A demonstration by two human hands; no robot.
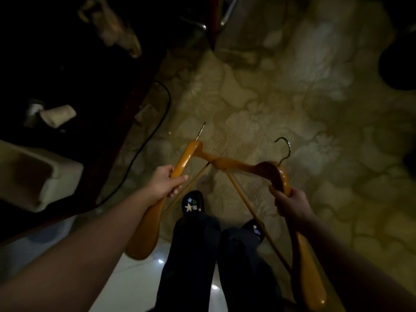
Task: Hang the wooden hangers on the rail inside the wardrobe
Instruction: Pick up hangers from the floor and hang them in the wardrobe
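Carry step, none hung yet. Gripped in left hand (167, 183): left hanger (182, 163). Gripped in right hand (290, 203): right hanger (308, 266). Next: uncross, raise hooks onto rail.

head-worn view, facing steeply down, close

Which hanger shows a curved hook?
The right hanger, held by the right hand: its dark hook curls; the left hanger shows only a straight sliver.

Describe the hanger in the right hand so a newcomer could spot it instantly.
Over the floral carpet, two wooden hangers cross. The right hand grips the right hanger. Unlike the left hanger, whose hook appears straight, its dark hook shows a full curl.
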